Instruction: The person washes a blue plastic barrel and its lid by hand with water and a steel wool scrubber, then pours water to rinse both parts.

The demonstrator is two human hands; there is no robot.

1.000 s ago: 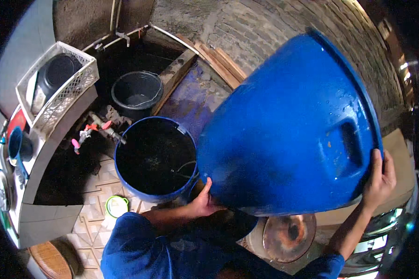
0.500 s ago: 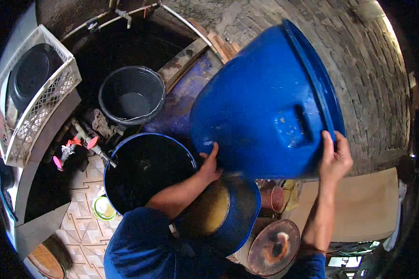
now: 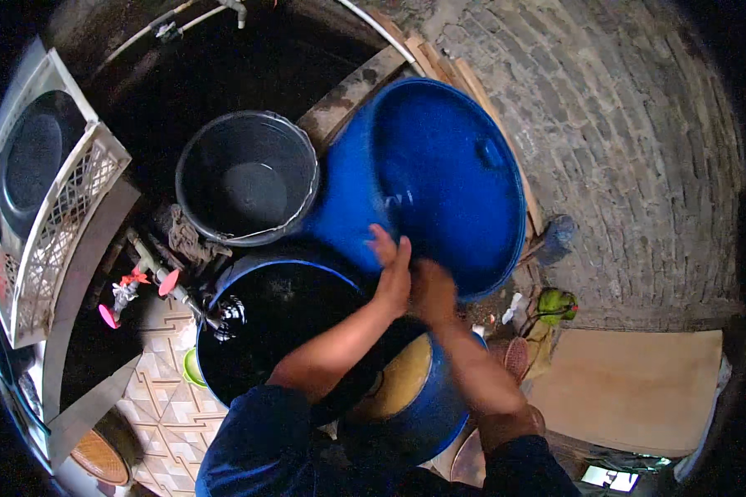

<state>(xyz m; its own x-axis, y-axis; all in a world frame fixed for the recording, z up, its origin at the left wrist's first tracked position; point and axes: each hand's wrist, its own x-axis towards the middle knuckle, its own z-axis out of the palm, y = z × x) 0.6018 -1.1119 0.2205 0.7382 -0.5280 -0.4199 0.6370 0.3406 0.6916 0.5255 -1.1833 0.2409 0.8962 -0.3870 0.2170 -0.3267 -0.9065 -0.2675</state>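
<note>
A large blue plastic drum [image 3: 452, 178] stands ahead of me with its wide mouth facing up; its inside shows bare blue walls. My left hand [image 3: 392, 269] is by the drum's near side, its fingers apart; whether it touches the wall I cannot tell. Close beside it, my right hand [image 3: 433, 290] is at the drum's near rim, smeared by motion, its fingers unreadable. Under my left forearm is a dark, blue-rimmed barrel [image 3: 286, 263], with a bright rippled patch below a tap. Another blue barrel [image 3: 448, 414] with a yellowish round surface inside sits under my right forearm.
A black bucket [image 3: 244, 178] with a wire handle stands left of the drum. Further left are taps with pink handles [image 3: 168, 282] and a white plastic crate [image 3: 66, 224]. A brick wall [image 3: 630, 166] rises at the right, above a tan board [image 3: 630, 389].
The blue drum has come down from its tilted, lifted position and moved left, its mouth now showing. My right hand has swung left from its rim to beside my left hand.
</note>
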